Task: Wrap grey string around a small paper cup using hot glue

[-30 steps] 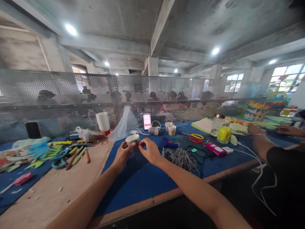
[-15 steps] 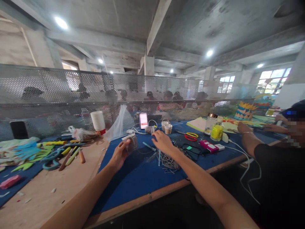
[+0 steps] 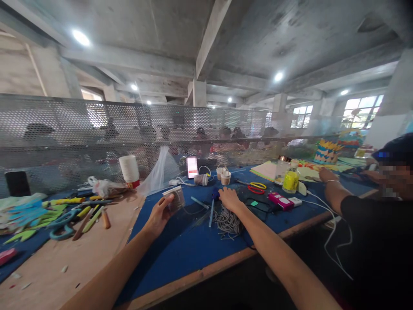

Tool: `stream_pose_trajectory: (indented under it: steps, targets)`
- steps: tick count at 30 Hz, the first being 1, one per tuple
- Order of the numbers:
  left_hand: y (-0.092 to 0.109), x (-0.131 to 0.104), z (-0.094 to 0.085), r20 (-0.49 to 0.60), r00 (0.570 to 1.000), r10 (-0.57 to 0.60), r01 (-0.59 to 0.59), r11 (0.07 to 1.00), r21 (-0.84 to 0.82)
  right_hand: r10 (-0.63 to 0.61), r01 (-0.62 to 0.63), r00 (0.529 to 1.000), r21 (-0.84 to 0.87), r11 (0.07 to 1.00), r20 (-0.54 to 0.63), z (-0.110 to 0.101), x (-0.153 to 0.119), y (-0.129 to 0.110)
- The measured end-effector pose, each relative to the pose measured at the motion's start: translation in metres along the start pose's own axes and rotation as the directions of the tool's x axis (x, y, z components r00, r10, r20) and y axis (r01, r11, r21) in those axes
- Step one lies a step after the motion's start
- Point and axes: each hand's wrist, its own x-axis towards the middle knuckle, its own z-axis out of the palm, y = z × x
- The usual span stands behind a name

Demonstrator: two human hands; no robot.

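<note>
My left hand (image 3: 161, 214) pinches a small white-rimmed cup (image 3: 178, 200) with grey-brown cord around its side, tilted above the blue mat (image 3: 151, 267). A thin loose strand hangs from the cup. At the middle of the mat, the fingers of my right hand (image 3: 230, 199) are bent around a dark blue tool (image 3: 215, 194), mostly hidden, its kind unclear. Below that hand lies a bundle of grey cord (image 3: 228, 223). Two pale blue translucent sticks, one a glue stick by its look (image 3: 211, 213), rest to the left of the bundle.
Yellow-and-red scissors (image 3: 257, 187), a pink box (image 3: 280, 201) and a yellow bottle (image 3: 291, 183) are on the right, near a co-worker's arm (image 3: 335, 193). Two small cups (image 3: 225, 175) stand behind. Blue scissors (image 3: 63, 224) and stacked paper cups (image 3: 128, 168) lie left. A perforated screen (image 3: 135, 125) runs behind.
My right hand has moved slightly right and down, its fingers now curled at the dark blue tool. My left hand still holds the cup. The whole view has shifted slightly.
</note>
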Motion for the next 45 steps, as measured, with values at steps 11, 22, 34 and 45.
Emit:
stream_pose_trajectory:
  steps: [11, 22, 34, 45]
  targets:
    - [0.005, -0.003, 0.007, -0.016, 1.0, -0.003, 0.002, 1.0, -0.014, 0.3, -0.038, 0.892, 0.607, 0.794, -0.338, -0.029, 0.011, 0.027]
    - [0.003, 0.001, 0.003, 0.025, 0.999, -0.024, 0.024, 1.0, -0.009, 0.341, 0.242, 0.894, 0.954, 0.177, -0.29, -0.046, 0.013, -0.036]
    - [-0.003, 0.008, -0.006, 0.021, 0.999, -0.044, 0.044, 0.998, -0.032, 0.291, 0.351, 0.929, 0.798, -0.49, -0.229, -0.087, 0.007, -0.17]
    - [0.002, 0.001, -0.001, 0.073, 0.997, -0.031, 0.034, 0.998, -0.044, 0.019, 0.339, 0.94, 0.93, -0.143, -0.34, -0.072, -0.003, -0.141]
